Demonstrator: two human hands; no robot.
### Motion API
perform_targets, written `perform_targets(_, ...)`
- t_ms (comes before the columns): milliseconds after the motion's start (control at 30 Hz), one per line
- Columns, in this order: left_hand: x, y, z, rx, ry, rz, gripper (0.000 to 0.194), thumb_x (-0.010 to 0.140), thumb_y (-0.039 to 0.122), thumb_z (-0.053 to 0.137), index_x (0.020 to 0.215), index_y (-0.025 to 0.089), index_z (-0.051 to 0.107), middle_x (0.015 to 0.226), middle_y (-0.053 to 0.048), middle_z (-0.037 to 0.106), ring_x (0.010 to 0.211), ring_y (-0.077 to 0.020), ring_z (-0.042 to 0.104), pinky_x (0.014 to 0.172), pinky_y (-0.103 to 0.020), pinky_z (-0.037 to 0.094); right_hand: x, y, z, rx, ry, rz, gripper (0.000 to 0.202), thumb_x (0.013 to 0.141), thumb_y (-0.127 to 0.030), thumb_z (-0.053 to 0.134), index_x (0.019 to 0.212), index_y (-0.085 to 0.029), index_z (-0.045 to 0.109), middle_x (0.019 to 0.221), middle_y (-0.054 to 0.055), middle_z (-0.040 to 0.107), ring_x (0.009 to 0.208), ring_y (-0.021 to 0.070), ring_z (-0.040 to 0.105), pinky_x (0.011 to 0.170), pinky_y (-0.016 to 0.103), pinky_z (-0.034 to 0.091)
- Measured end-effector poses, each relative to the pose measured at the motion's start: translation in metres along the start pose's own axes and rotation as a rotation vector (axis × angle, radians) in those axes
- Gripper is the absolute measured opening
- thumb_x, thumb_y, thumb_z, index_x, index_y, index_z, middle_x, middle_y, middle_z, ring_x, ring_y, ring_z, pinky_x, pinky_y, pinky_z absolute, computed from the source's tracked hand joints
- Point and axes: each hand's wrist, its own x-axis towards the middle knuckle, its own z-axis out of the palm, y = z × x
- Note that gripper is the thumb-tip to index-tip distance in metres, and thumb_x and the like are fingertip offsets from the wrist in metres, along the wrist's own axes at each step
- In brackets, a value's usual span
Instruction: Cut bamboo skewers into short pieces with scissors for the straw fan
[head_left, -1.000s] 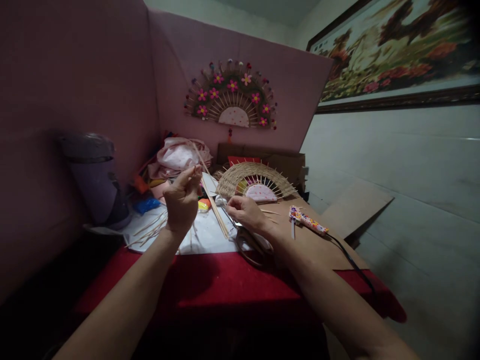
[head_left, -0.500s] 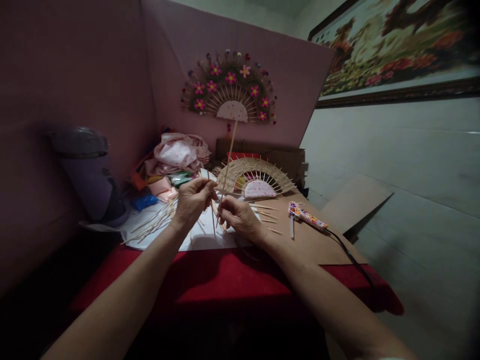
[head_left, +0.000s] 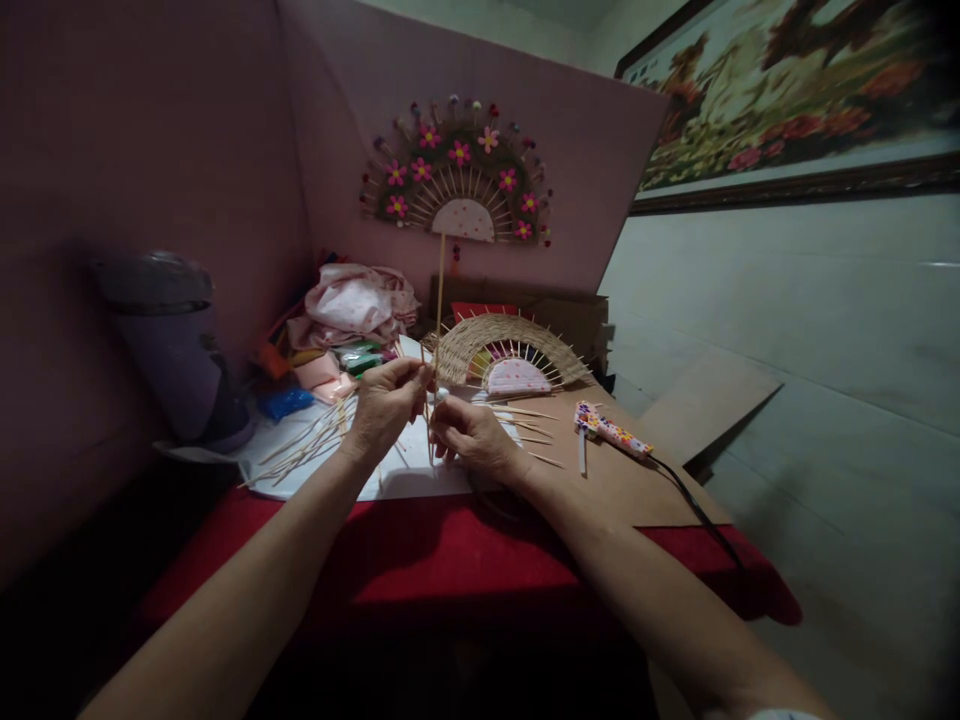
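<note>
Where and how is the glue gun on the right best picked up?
Probably by the middle of the glue gun's patterned handle, from above, with the right hand, the nearer one. It lies along the cardboard, so a grip could close across the handle's narrow width. I'd avoid the end where the black cord leaves and the other end, by the pale strip.

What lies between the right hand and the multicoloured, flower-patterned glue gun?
In the head view, thin, pale, pointed wooden sticks and flat brown cardboard.
</note>
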Motion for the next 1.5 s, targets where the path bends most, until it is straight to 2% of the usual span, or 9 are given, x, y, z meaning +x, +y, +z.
perform_targets(100, -0.0006, 0.0013, 0.0011, -0.014, -0.011, -0.013, 0.022, 0.073, 0.034, 0.063, 0.064, 0.014, 0.063, 0.045, 0.003, 0.051, 0.036, -0.0055, 0.039, 0.035, -0.019, 0.029, 0.0001, 0.0017, 0.0002, 0.024, 0.0, 0.001, 0.005, 0.081, -0.021, 0.048, 0.077, -0.018, 0.046, 0.064, -0.004, 0.056, 0.048, 0.0069, 0.056, 0.042, 0.017, 0.048)
perform_targets(400, -0.002, 0.0043, 0.0022, -0.151, -0.046, -0.083, 0.023, 0.067, 0.033, 0.069, 0.071, 0.011, 0.066, 0.057, -0.003, 0.063, 0.037, -0.0053, 0.043, 0.034, -0.019, 0.031, -0.0005, 0.0026, 0.0013, 0.057, 0.008, 0.0, 0.007, 0.081, -0.023, 0.052, 0.077, -0.017, 0.05, 0.062, -0.003, 0.056, 0.049, 0.0082, 0.057, 0.045, 0.02, 0.049)
perform_targets(567, -0.0014, 0.0034, 0.0026, -0.141, -0.042, -0.102, 0.023, 0.068, 0.033, 0.068, 0.073, 0.011, 0.066, 0.055, -0.002, 0.061, 0.035, -0.0049, 0.043, 0.033, -0.019, 0.032, -0.0001, -0.0006, 0.0046, 0.045, 0.044, 0.024, 0.004, 0.077, -0.019, 0.056, 0.079, -0.017, 0.054, 0.057, -0.005, 0.055, 0.049, 0.0078, 0.056, 0.048, 0.02, 0.049)
perform_targets(700, -0.0014, 0.0032, 0.0038, -0.124, -0.036, -0.09, 0.02, 0.067, 0.03, 0.067, 0.073, 0.011, 0.066, 0.055, -0.001, 0.061, 0.036, -0.0055, 0.044, 0.034, -0.019, 0.033, -0.0002, -0.002, 0.003, -0.03, 0.05, -0.003, 0.003, 0.077, -0.018, 0.054, 0.076, -0.017, 0.051, 0.057, -0.005, 0.053, 0.047, 0.0076, 0.054, 0.046, 0.019, 0.045)
perform_targets(833, -0.0015, 0.0027, 0.0041, -0.087, -0.017, -0.049, 0.014, 0.065, 0.024, 0.066, 0.072, 0.012, 0.067, 0.054, -0.001, 0.062, 0.04, -0.0063, 0.045, 0.038, -0.019, 0.035, -0.0007, -0.0025, 0.0004, -0.08, 0.034, -0.069, 0.004, 0.077, -0.016, 0.053, 0.079, -0.018, 0.051, 0.061, -0.005, 0.053, 0.048, 0.0074, 0.054, 0.048, 0.02, 0.046)
perform_targets(1000, -0.0012, 0.0015, 0.003, -0.071, -0.04, -0.046, 0.013, 0.067, 0.024, 0.065, 0.072, 0.012, 0.067, 0.057, -0.002, 0.063, 0.042, -0.0068, 0.047, 0.04, -0.02, 0.037, -0.0004, -0.0001, 0.0002, -0.078, 0.017, -0.026, 0.003, 0.076, -0.017, 0.053, 0.076, -0.017, 0.05, 0.058, -0.005, 0.052, 0.047, 0.0084, 0.055, 0.047, 0.02, 0.045)
perform_targets(1200, -0.0008, 0.0018, 0.0032, -0.08, -0.054, -0.04, 0.011, 0.066, 0.023, 0.065, 0.069, 0.012, 0.066, 0.055, 0.0, 0.06, 0.041, -0.0064, 0.046, 0.039, -0.019, 0.035, -0.0003, -0.0012, -0.0001, -0.048, -0.003, -0.046, 0.003, 0.077, -0.018, 0.052, 0.075, -0.017, 0.05, 0.059, -0.005, 0.051, 0.048, 0.0088, 0.055, 0.046, 0.02, 0.046)
perform_targets(1500, -0.0027, 0.0031, 0.003, -0.061, -0.066, -0.035, 0.023, 0.073, 0.035, 0.064, 0.072, 0.011, 0.064, 0.056, -0.001, 0.061, 0.037, -0.0057, 0.043, 0.033, -0.019, 0.031, 0.0015, 0.0037, 0.0001, 0.007, -0.008, -0.028, 0.008, 0.075, -0.019, 0.055, 0.07, -0.016, 0.05, 0.055, -0.005, 0.051, 0.044, 0.0077, 0.053, 0.044, 0.019, 0.043)
